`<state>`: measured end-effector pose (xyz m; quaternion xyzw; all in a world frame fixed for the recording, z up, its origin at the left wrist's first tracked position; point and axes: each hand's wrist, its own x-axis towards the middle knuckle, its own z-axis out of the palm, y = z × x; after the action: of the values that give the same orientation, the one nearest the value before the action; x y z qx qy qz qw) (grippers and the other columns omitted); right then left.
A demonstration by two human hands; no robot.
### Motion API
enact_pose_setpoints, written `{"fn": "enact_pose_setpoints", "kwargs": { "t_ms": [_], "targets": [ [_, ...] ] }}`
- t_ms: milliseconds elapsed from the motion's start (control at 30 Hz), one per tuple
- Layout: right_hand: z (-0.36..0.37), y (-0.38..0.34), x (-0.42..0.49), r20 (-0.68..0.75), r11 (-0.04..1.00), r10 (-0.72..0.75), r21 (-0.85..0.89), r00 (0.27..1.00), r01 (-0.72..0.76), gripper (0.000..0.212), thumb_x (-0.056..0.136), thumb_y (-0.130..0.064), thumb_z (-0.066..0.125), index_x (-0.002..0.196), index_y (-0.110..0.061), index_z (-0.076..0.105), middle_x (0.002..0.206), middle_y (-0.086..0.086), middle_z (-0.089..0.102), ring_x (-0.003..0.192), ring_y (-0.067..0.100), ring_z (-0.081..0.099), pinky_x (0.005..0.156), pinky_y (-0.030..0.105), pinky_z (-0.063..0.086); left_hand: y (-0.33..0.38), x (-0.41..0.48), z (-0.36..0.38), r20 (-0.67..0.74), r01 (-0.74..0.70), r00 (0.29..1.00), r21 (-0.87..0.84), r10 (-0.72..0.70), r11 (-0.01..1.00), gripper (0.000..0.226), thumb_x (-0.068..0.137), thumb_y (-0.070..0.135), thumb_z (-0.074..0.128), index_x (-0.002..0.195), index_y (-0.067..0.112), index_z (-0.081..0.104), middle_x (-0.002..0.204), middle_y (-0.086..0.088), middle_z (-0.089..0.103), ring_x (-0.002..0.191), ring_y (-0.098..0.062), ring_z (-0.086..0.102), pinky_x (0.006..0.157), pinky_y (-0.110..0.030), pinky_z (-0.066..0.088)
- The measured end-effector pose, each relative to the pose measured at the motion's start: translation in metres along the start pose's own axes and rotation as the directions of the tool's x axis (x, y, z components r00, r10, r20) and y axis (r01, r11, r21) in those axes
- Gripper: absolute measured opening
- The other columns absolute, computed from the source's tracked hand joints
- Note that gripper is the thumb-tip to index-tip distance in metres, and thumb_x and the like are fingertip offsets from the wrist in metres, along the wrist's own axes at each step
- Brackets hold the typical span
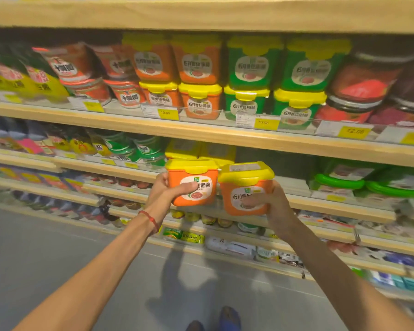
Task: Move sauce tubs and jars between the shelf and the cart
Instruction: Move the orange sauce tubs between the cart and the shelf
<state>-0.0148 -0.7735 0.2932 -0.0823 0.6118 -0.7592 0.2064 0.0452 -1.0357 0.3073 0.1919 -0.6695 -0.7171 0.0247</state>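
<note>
Left hand: is gripping the left orange tub, its thumb lying across the front label and its fingers wrapping the tub's left side.
Right hand: is grasping the right orange tub low on its right side, its thumb crossing the bottom of the label.
Left orange tub: is hanging upright in the air in front of the shelf unit, its yellow lid level and its label facing the camera.
Right orange tub: is tilting slightly, so the top of its yellow lid is showing. It is sitting just beside the left one at about the same height, and I cannot tell whether the two lids are touching.
Behind the held tubs: two yellow lids are showing on the shelf level directly behind.
Level above: orange tubs are standing stacked two high, with green tubs stacked the same way just to their right.
Neighbours: red-labelled jars are leaning to the left of the orange stacks, and dark-lidded jars are sitting to the right of the green ones.
Shelf edge: yellow price tags are hanging along the front rail.
Wrist: a red string bracelet is circling the left wrist.
Lower right: green-lidded containers are lying on the level beside the right hand.
Floor: is showing grey below both outstretched forearms, with a blue shoe pointing towards the shelving.
</note>
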Motion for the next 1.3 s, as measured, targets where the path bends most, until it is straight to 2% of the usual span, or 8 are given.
{"fn": "enact_pose_setpoints", "kwargs": {
  "t_ms": [133, 333, 467, 600, 767, 1033, 1167, 1300],
  "targets": [
    [-0.002, 0.001, 0.008, 0.014, 0.999, 0.003, 0.043, 1.0, -0.003, 0.055, 0.041, -0.017, 0.089, 0.095, -0.02, 0.083, 0.097, 0.009, 0.081, 0.091, 0.029, 0.078, 0.069, 0.038, 0.063, -0.008, 0.008, 0.002, -0.066, -0.07, 0.995, 0.056, 0.074, 0.996, 0.105, 0.035, 0.038, 0.094, 0.127, 0.013, 0.049, 0.118, -0.01, 0.071, 0.103, -0.027, 0.072, 0.085, -0.043, 0.061],
    [0.0, 0.023, 0.024, -0.034, 0.999, -0.027, -0.035, 0.999, 0.026, 0.066, 0.056, 0.001, 0.075, 0.121, -0.011, 0.072, 0.112, 0.018, 0.076, 0.105, 0.039, 0.074, 0.081, 0.048, 0.062, -0.024, 0.036, -0.011, -0.077, -0.202, 0.972, 0.206, 0.221, 0.958, 0.12, 0.033, 0.065, 0.092, 0.133, 0.02, 0.043, 0.126, -0.003, 0.065, 0.114, -0.022, 0.066, 0.092, -0.053, 0.058],
    [0.001, 0.044, 0.047, -0.145, 0.998, -0.026, -0.058, 0.989, 0.018, 0.104, 0.037, -0.01, 0.086, 0.137, -0.005, 0.058, 0.122, 0.022, 0.073, 0.112, 0.043, 0.071, 0.077, 0.045, 0.06, -0.029, 0.063, -0.023, -0.041, -0.344, 0.93, 0.259, 0.366, 0.903, 0.117, 0.037, 0.065, 0.092, 0.134, 0.023, 0.042, 0.129, 0.002, 0.064, 0.116, -0.015, 0.065, 0.093, -0.051, 0.057],
    [0.004, 0.06, 0.064, -0.199, 0.996, -0.069, -0.071, 0.978, 0.056, 0.113, 0.031, -0.008, 0.087, 0.139, 0.0, 0.055, 0.121, 0.025, 0.072, 0.1, 0.04, 0.074, 0.064, 0.037, 0.06, -0.03, 0.093, -0.037, 0.015, -0.494, 0.859, 0.284, 0.511, 0.822, 0.117, 0.041, 0.068, 0.092, 0.136, 0.022, 0.04, 0.132, 0.002, 0.059, 0.123, -0.015, 0.06, 0.099, -0.051, 0.053],
    [0.012, 0.074, 0.074, -0.27, 0.99, -0.139, -0.069, 0.953, 0.124, 0.123, 0.022, -0.004, 0.083, 0.142, -0.003, 0.051, 0.122, 0.025, 0.072, 0.104, 0.043, 0.073, 0.077, 0.047, 0.061, -0.029, 0.126, -0.041, 0.091, -0.632, 0.744, 0.417, 0.662, 0.653, 0.109, 0.048, 0.075, 0.083, 0.125, 0.009, 0.041, 0.116, -0.005, 0.059, 0.109, -0.022, 0.061, 0.091, -0.049, 0.053],
    [0.014, 0.079, 0.074, -0.293, 0.985, -0.167, -0.093, 0.941, 0.146, 0.122, 0.025, -0.004, 0.081, 0.143, -0.004, 0.051, 0.126, 0.027, 0.07, 0.114, 0.05, 0.068, 0.09, 0.06, 0.06, -0.037, 0.153, -0.038, 0.111, -0.69, 0.68, 0.433, 0.725, 0.58, 0.095, 0.057, 0.07, 0.077, 0.117, 0.005, 0.041, 0.11, -0.011, 0.056, 0.102, -0.026, 0.058, 0.085, -0.038, 0.049],
    [0.016, 0.075, 0.073, -0.294, 0.985, -0.166, -0.102, 0.941, 0.142, 0.119, 0.026, -0.005, 0.079, 0.142, -0.005, 0.051, 0.126, 0.025, 0.071, 0.113, 0.047, 0.069, 0.082, 0.052, 0.062, -0.037, 0.159, -0.036, 0.117, -0.662, 0.71, 0.448, 0.694, 0.601, 0.086, 0.058, 0.073, 0.069, 0.11, 0.01, 0.041, 0.105, -0.007, 0.048, 0.098, -0.015, 0.047, 0.081, -0.021, 0.036],
    [0.019, 0.07, 0.073, -0.303, 0.981, -0.175, -0.13, 0.937, 0.142, 0.118, 0.027, -0.007, 0.08, 0.141, -0.007, 0.052, 0.124, 0.024, 0.071, 0.112, 0.046, 0.07, 0.079, 0.048, 0.061, -0.037, 0.164, -0.035, 0.089, -0.598, 0.763, 0.473, 0.64, 0.647, 0.074, 0.062, 0.076, 0.057, 0.097, 0.012, 0.043, 0.095, -0.004, 0.043, 0.091, -0.02, 0.042, 0.075, -0.028, 0.031]
  ]
}}
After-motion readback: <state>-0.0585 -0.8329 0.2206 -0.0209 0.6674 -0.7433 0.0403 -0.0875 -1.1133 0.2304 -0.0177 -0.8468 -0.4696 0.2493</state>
